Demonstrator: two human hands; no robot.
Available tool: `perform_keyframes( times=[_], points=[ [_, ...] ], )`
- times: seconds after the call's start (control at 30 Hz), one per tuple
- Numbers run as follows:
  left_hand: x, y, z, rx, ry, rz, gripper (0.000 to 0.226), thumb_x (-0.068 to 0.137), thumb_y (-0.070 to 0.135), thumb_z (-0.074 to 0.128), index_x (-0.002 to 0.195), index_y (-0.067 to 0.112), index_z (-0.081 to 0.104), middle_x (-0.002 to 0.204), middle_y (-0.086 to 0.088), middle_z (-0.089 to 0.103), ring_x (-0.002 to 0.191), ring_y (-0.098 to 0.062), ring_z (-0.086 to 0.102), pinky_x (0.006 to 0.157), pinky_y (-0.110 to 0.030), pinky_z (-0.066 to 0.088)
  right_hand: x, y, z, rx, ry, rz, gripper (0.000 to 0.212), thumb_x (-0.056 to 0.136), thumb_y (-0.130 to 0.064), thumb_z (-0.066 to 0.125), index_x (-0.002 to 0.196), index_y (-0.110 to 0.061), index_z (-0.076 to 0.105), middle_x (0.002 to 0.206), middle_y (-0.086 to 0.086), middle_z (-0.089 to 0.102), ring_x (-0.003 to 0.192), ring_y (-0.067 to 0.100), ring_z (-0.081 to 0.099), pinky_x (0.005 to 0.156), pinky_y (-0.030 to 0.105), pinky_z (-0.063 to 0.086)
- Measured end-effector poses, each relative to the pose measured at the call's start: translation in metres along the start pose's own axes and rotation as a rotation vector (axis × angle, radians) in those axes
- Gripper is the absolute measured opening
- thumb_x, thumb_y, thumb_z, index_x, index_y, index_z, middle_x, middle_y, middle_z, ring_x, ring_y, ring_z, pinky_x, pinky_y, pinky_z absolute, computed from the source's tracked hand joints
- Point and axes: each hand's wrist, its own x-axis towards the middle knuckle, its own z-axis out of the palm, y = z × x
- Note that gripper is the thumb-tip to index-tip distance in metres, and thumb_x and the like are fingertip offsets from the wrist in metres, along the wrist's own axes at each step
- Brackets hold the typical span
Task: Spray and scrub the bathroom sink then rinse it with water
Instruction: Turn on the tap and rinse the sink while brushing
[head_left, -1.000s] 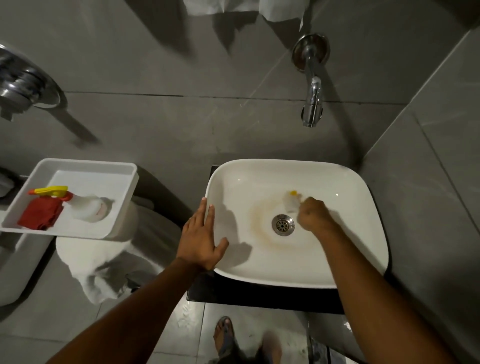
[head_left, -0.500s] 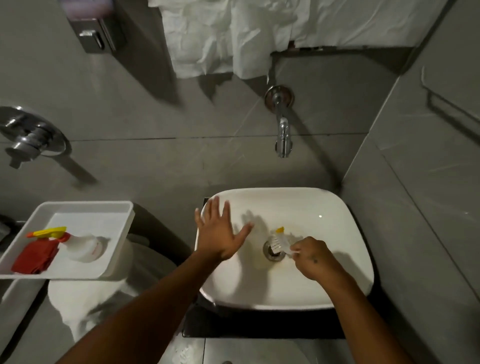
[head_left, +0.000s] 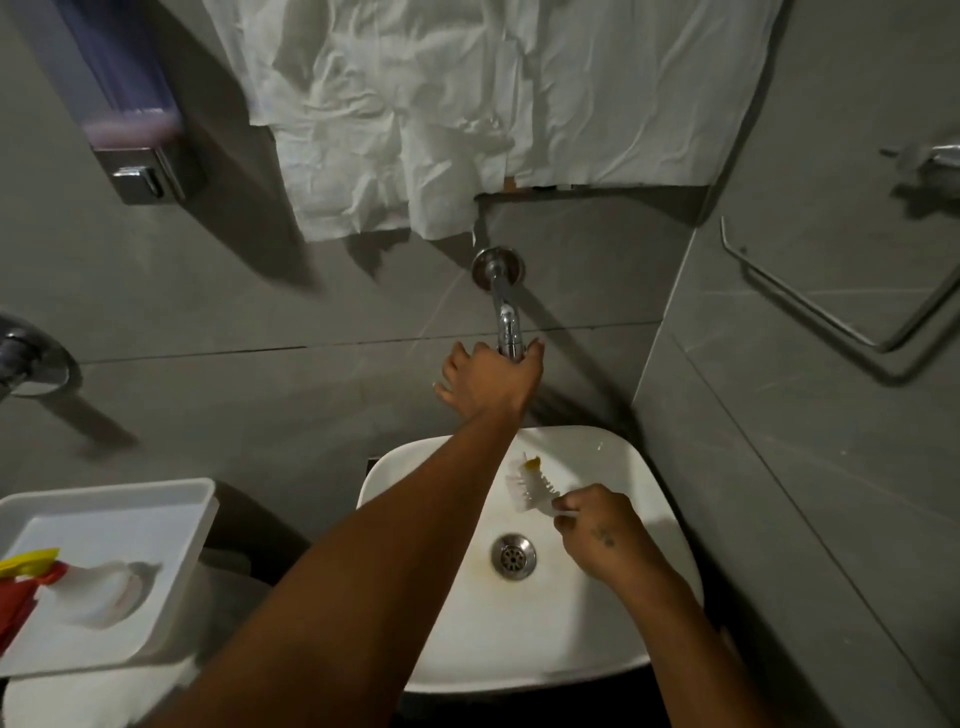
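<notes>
The white sink (head_left: 644, 613) sits low in the middle, with a metal drain (head_left: 513, 556) ringed by a brownish stain. My right hand (head_left: 602, 535) holds a small white scrub brush (head_left: 530, 480) with a yellow tip above the basin's back part. My left hand (head_left: 491, 382) reaches up over the sink and grips the end of the chrome wall tap (head_left: 503, 306). No water is seen running. A white spray bottle (head_left: 88, 592) with a yellow and red trigger lies in a white tray (head_left: 171, 519) at the left.
White paper sheets (head_left: 467, 104) hang on the grey tiled wall above the tap. A soap dispenser (head_left: 130, 130) is mounted at upper left, a chrome valve handle (head_left: 26, 358) at far left. A metal rail (head_left: 831, 312) is on the right wall. A white towel (head_left: 93, 696) lies under the tray.
My left hand left the sink's rim and rose to take hold of the tap. The right hand lifted the brush from the drain toward the basin's back. The view tilted upward.
</notes>
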Motion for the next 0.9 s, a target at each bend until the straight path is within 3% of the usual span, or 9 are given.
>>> perform_keyframes(
  times=[0.13,0.27,0.37,0.43,0.5,0.6,0.7,0.8,0.9],
  points=[
    [0.004,-0.002,0.001,0.018,0.027,0.058,0.061,0.079,0.070,0.048,0.109,0.022,0.068,0.156,-0.014,0.033,0.143,-0.035,0.024,0.114,-0.060,0.014,0.002,0.000,-0.001,0.007,-0.019,0.005,0.030,0.086,-0.026,0.064,0.116,-0.023,0.069,0.115,0.005,0.069,0.104,0.025,0.065,0.085,0.025,0.049],
    [0.013,-0.006,-0.002,0.021,-0.058,0.149,0.062,0.074,0.067,0.044,0.110,0.022,0.066,0.150,-0.015,0.040,0.138,-0.036,0.032,0.114,-0.060,0.019,0.005,-0.004,-0.003,0.037,-0.025,-0.008,0.030,0.085,-0.024,0.064,0.115,-0.023,0.070,0.118,0.005,0.069,0.105,0.025,0.065,0.089,0.027,0.051],
    [0.027,-0.011,-0.013,-0.218,-0.386,0.200,0.048,0.074,0.059,0.052,0.100,0.019,0.061,0.120,-0.012,0.060,0.111,-0.031,0.053,0.103,-0.053,0.038,0.006,-0.005,-0.005,0.052,-0.028,-0.026,0.028,0.087,-0.023,0.063,0.114,-0.022,0.070,0.118,0.005,0.069,0.106,0.024,0.065,0.089,0.027,0.052],
    [0.035,-0.012,-0.021,-0.339,-0.665,0.178,0.042,0.081,0.042,0.055,0.114,0.017,0.060,0.133,-0.009,0.056,0.110,-0.023,0.052,0.098,-0.039,0.040,0.005,-0.005,-0.007,0.025,-0.046,-0.030,0.028,0.088,-0.021,0.063,0.115,-0.019,0.070,0.119,0.004,0.068,0.107,0.023,0.064,0.090,0.027,0.051],
    [0.042,-0.009,-0.025,-0.320,-0.779,0.194,0.051,0.088,0.028,0.054,0.137,0.013,0.050,0.148,-0.006,0.043,0.117,-0.017,0.044,0.094,-0.032,0.034,0.004,-0.005,-0.008,-0.024,-0.066,-0.027,0.026,0.088,-0.018,0.061,0.111,-0.014,0.072,0.117,0.007,0.069,0.105,0.024,0.065,0.089,0.028,0.052],
    [0.046,-0.008,-0.026,-0.267,-0.787,0.252,0.046,0.092,0.022,0.051,0.137,0.013,0.051,0.155,-0.005,0.035,0.119,-0.013,0.041,0.086,-0.023,0.034,0.002,-0.007,-0.006,-0.074,-0.080,0.005,0.025,0.088,-0.016,0.058,0.108,-0.014,0.072,0.110,0.007,0.070,0.099,0.025,0.066,0.083,0.027,0.054],
    [0.045,-0.010,-0.028,-0.257,-0.785,0.260,0.044,0.094,0.026,0.051,0.136,0.012,0.052,0.149,-0.008,0.043,0.114,-0.011,0.043,0.082,-0.021,0.033,0.001,-0.016,0.001,-0.092,-0.125,0.027,0.022,0.088,-0.018,0.056,0.102,-0.017,0.073,0.097,0.005,0.071,0.087,0.024,0.067,0.076,0.027,0.055],
    [0.041,-0.013,-0.029,-0.237,-0.742,0.262,0.044,0.093,0.039,0.055,0.131,0.016,0.056,0.138,-0.008,0.053,0.113,-0.015,0.049,0.079,-0.024,0.035,0.003,-0.026,0.005,-0.103,-0.079,0.033,0.015,0.084,-0.011,0.056,0.089,-0.013,0.070,0.087,0.007,0.067,0.089,0.029,0.067,0.071,0.027,0.053],
    [0.040,-0.018,-0.034,-0.191,-0.696,0.301,0.063,0.087,0.057,0.059,0.137,0.019,0.053,0.144,-0.008,0.050,0.123,-0.019,0.048,0.092,-0.030,0.034,0.003,-0.025,0.004,-0.161,-0.065,0.117,0.011,0.082,-0.010,0.055,0.090,-0.009,0.063,0.094,0.012,0.066,0.091,0.031,0.065,0.069,0.026,0.047]
  ],
)
